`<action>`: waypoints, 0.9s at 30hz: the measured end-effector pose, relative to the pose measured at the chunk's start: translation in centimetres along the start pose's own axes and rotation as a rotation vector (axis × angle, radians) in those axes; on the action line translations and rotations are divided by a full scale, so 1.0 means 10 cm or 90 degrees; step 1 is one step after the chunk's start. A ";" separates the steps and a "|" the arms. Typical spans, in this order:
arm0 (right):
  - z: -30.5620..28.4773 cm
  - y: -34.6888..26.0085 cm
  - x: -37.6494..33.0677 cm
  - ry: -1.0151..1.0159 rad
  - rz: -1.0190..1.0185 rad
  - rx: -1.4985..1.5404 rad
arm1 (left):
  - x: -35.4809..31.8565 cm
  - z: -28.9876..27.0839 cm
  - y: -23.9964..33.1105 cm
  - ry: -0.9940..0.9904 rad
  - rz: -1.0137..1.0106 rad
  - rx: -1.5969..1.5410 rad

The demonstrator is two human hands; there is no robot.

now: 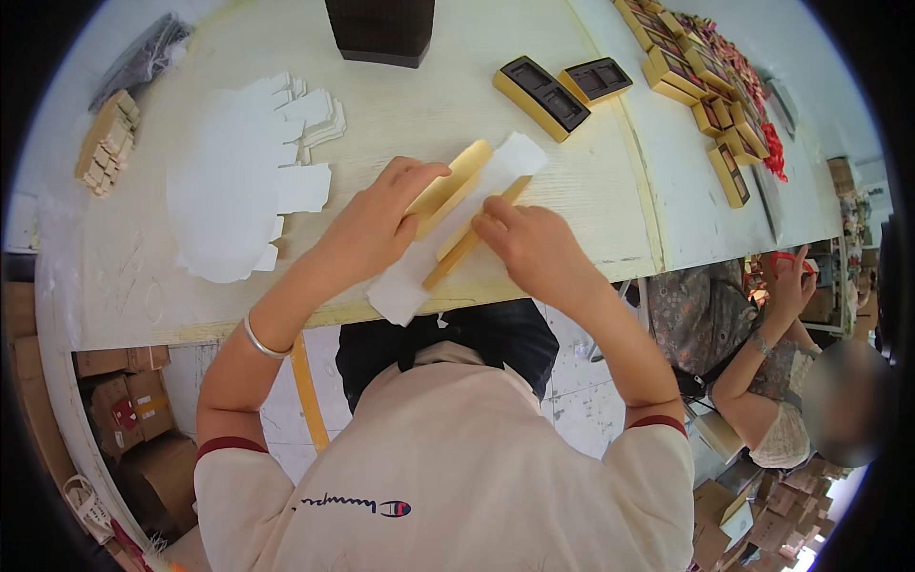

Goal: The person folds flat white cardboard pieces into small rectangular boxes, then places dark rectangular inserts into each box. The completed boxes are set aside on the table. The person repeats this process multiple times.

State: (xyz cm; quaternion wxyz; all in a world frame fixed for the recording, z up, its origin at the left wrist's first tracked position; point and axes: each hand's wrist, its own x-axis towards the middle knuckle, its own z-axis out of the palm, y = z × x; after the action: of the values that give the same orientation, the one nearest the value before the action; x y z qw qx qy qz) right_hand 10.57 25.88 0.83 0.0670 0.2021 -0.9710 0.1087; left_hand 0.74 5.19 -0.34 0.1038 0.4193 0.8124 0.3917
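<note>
A long cardboard box blank (519, 157), white inside and gold outside, lies slanted near the table's front edge with its long sides folded up. My left hand (381, 205) pinches the raised gold left side between thumb and fingers. On the opposite gold side, my right hand (534, 243) has its thumb and fingertips closed. The white end flaps stay flat on the tabletop. Just beyond it stand two gold boxes with black trays in them, a longer one (543, 98) and a shorter one (597, 79).
White blanks (229, 181) are piled to my left. A dark box (381, 33) stands at the far edge. Several gold boxes (672, 71) and red items lie far right. Another person's hand (789, 284) holds something red at right. Cartons (143, 410) sit under the table.
</note>
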 end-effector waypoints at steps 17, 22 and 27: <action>0.21 0.03 -0.08 0.084 0.021 0.440 | -0.17 0.01 0.15 -0.188 0.058 -0.115; 0.21 0.06 0.04 0.064 0.012 0.444 | -0.11 0.23 0.18 -0.035 0.085 -0.003; 0.13 0.07 0.09 0.014 0.031 0.449 | -0.14 0.33 0.18 0.020 0.187 0.119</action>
State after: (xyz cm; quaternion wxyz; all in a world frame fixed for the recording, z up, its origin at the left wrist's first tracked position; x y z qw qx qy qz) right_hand 9.37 25.81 -0.43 0.0012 0.1885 -0.8775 0.4409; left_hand 4.35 6.56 -1.49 -0.0069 0.5348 0.7770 0.3320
